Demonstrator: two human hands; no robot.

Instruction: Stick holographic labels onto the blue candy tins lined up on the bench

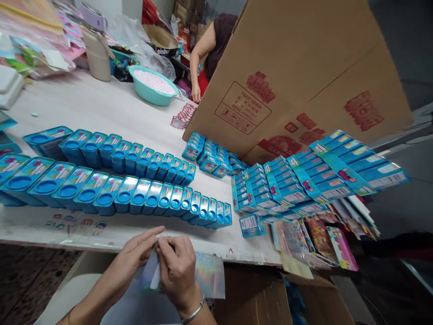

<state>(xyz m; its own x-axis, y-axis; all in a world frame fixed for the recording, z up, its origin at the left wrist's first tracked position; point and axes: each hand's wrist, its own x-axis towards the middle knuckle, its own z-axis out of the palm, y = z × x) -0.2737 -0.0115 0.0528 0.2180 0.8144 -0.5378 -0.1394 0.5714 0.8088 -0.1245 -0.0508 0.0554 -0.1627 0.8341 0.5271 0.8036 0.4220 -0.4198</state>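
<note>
At six o'clock, just below the table (pixel 111 108) edge, both hands meet on a shiny foil sheet (pixel 209 275): the left hand (pixel 135 257) pinches its near corner between thumb and fingers, and the right hand (pixel 177 271) is closed on a small pale strip (pixel 154 276) that stands up at that same corner, fingertips of both hands touching. By the look of it, the step in hand is peeling or parting a layer at the corner; a next move would call for a firm pinch on each side and a slow, even pull so the thin foil does not crease. Most of the sheet spreads toward three o'clock of the grip, under the right wrist. At twelve o'clock, two rows of blue cases (pixel 111 194) lean like dominoes across the table. Blue boxes (pixel 304 180) are stacked at two o'clock, with a big carton (pixel 304 67) behind them. Another person (pixel 211 49) works at one o'clock, beside a teal bowl (pixel 152 85).
</note>
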